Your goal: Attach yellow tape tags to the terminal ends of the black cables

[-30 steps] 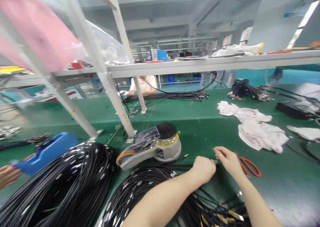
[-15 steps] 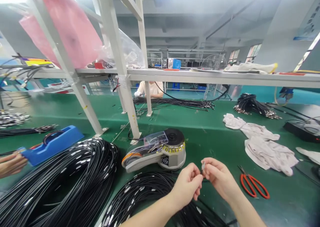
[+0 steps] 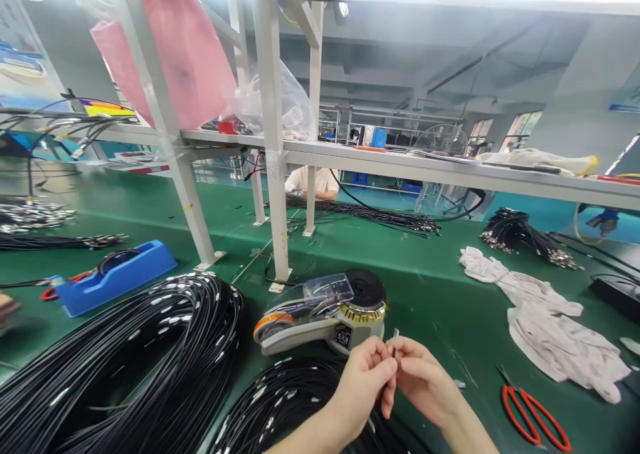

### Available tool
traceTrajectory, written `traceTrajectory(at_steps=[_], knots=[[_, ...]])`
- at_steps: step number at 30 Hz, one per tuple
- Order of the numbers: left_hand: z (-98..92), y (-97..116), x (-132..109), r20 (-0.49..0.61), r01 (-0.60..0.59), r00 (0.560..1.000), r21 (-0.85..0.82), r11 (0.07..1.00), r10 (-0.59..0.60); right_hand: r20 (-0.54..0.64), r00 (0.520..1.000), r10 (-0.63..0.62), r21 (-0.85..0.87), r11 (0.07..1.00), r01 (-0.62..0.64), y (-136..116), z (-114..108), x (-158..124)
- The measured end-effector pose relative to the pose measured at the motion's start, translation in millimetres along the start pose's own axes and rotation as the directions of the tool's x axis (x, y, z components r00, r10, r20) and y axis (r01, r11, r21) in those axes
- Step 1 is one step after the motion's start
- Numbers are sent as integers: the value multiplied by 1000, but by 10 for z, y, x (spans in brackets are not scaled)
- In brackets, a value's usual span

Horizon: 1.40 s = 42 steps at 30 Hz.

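Note:
My left hand [image 3: 363,377] is closed in a pinch around a black cable end [image 3: 395,344] with a silver-white tip pointing up. My right hand [image 3: 425,381] meets it from the other side, its fingers curled and closed on the same cable end. The fingers partly hide the cable below the tip. Under and beside my left hand lies a coil of black cables [image 3: 270,407] with white tags. Just behind my hands stands a tape dispenser machine [image 3: 345,311] with a round black top. A small clear piece [image 3: 459,384] lies right of my right hand.
Red-handled scissors [image 3: 533,414] and white gloves [image 3: 545,327] lie at right. A larger cable coil [image 3: 200,347] and a blue tape holder [image 3: 120,277] are at left, near another person's blurred hand [image 3: 7,311]. Shelf posts [image 3: 275,141] rise from the green table [image 3: 425,261].
The view has shifted, so things sit further right and the shelf slightly lower. The silver-white cable tip now stands up between my fingers. The other person's hand has drawn away from the blue tape holder.

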<state>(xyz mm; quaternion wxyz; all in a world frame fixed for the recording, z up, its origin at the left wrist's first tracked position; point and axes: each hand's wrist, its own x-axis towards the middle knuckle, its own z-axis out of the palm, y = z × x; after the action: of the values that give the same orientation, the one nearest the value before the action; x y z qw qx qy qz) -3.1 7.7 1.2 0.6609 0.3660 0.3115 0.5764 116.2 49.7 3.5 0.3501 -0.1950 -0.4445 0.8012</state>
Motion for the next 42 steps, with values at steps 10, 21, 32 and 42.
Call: traceTrajectory(at_steps=[10, 21, 32, 42], knots=[[-31, -18, 27, -29, 17, 999, 106, 994, -14, -73, 997, 12, -64, 998, -16, -47, -11, 83], [-11, -73, 1, -69, 22, 998, 143, 989, -12, -105, 994, 17, 116, 993, -5, 166, -3, 56], [7, -39, -24, -70, 10, 998, 150, 989, 0, -87, 996, -21, 112, 993, 31, 147, -17, 55], [-14, -105, -13, -91, 40, 996, 163, 986, -25, -288, 916, -277, -406, 902, 145, -136, -96, -25]])
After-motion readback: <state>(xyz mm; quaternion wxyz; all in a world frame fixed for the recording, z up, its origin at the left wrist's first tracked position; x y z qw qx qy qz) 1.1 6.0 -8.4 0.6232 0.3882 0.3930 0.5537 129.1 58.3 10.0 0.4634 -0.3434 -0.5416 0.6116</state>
